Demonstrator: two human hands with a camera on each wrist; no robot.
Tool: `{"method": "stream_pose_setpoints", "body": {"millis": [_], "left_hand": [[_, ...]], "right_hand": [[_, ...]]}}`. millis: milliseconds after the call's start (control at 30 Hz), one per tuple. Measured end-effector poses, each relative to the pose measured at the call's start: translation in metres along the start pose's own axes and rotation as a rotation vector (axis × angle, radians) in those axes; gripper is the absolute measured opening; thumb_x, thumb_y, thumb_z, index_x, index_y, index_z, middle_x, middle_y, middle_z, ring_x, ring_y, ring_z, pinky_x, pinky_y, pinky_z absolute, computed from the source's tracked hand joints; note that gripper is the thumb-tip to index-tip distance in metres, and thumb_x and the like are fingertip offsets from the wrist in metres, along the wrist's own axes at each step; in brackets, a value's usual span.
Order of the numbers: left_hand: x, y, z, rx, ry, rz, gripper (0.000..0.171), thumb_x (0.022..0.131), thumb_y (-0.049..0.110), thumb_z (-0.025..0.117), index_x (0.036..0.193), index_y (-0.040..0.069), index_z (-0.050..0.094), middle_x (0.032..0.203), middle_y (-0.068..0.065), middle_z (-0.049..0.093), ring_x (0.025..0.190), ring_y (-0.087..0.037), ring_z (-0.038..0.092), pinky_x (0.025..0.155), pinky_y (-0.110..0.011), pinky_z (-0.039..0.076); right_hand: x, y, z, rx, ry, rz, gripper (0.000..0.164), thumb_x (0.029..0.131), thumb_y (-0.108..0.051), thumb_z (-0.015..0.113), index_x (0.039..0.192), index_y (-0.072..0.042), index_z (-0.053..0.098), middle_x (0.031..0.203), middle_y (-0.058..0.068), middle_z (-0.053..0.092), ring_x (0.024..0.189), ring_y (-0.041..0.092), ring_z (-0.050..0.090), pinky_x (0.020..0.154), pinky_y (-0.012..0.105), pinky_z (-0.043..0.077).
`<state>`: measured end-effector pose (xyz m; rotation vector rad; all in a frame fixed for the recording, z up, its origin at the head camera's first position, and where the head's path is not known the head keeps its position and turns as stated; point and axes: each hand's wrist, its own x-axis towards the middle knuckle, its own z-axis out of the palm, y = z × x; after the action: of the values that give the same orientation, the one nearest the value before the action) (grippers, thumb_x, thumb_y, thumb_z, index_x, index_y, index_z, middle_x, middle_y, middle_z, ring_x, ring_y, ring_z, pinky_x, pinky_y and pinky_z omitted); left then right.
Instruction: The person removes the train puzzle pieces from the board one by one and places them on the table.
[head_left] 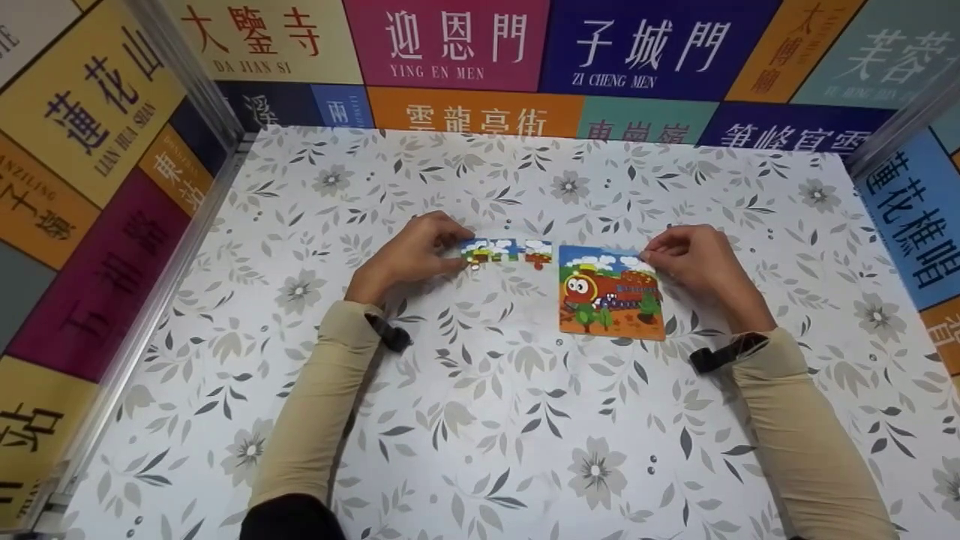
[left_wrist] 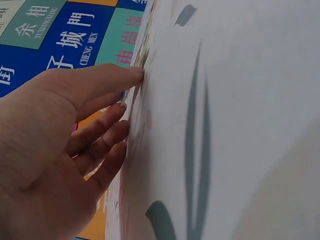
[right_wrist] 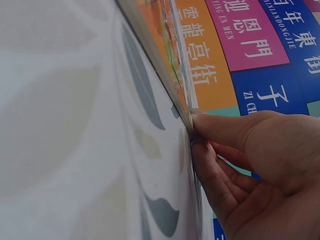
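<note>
A short row of small jigsaw puzzle pieces [head_left: 502, 251], printed with sky, clouds and bits of green and red, lies flat on the table. At its left end my left hand [head_left: 416, 251] pinches a piece between thumb and fingers; in the left wrist view the left hand [left_wrist: 65, 135] has its fingertips down at the table surface. Just right of the row is a square board [head_left: 609, 296] with a cartoon red train picture. My right hand [head_left: 694, 255] pinches its upper right corner. In the right wrist view, the right hand [right_wrist: 260, 165] has thumb and forefinger at the board's thin edge.
The table [head_left: 480, 450] has a white cover with grey leaves and flowers. Panels with large printed characters [head_left: 457, 45] stand along its back and both sides. Dark straps [head_left: 386, 334] with small cameras sit on both wrists.
</note>
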<state>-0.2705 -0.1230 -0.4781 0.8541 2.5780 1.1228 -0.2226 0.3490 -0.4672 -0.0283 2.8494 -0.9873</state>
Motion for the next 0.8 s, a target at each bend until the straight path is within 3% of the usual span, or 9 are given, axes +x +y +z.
{"method": "stream_pose_setpoints", "body": {"millis": [233, 800], "left_hand": [[-0.0021, 0.0008, -0.0012, 0.008, -0.02, -0.036, 0.047, 0.093, 0.015, 0.084, 0.138, 0.005, 0.073, 0.128, -0.012, 0.067, 0.115, -0.025, 0.063, 0.106, -0.042, 0.052], [-0.0009, 0.0031, -0.0008, 0.024, -0.004, -0.024, 0.043, 0.098, 0.019, 0.082, 0.138, 0.006, 0.073, 0.127, -0.015, 0.065, 0.113, -0.028, 0.061, 0.102, -0.042, 0.051]], "right_hand": [[-0.001, -0.0002, -0.0006, 0.003, -0.011, 0.012, 0.028, 0.102, -0.036, 0.077, 0.116, -0.013, 0.08, 0.107, 0.012, 0.079, 0.089, 0.015, 0.07, 0.071, 0.021, 0.052], [-0.0012, -0.0021, -0.0011, 0.008, -0.023, 0.021, 0.029, 0.102, -0.038, 0.077, 0.118, -0.014, 0.079, 0.11, 0.012, 0.078, 0.093, 0.018, 0.07, 0.074, 0.021, 0.053]]}}
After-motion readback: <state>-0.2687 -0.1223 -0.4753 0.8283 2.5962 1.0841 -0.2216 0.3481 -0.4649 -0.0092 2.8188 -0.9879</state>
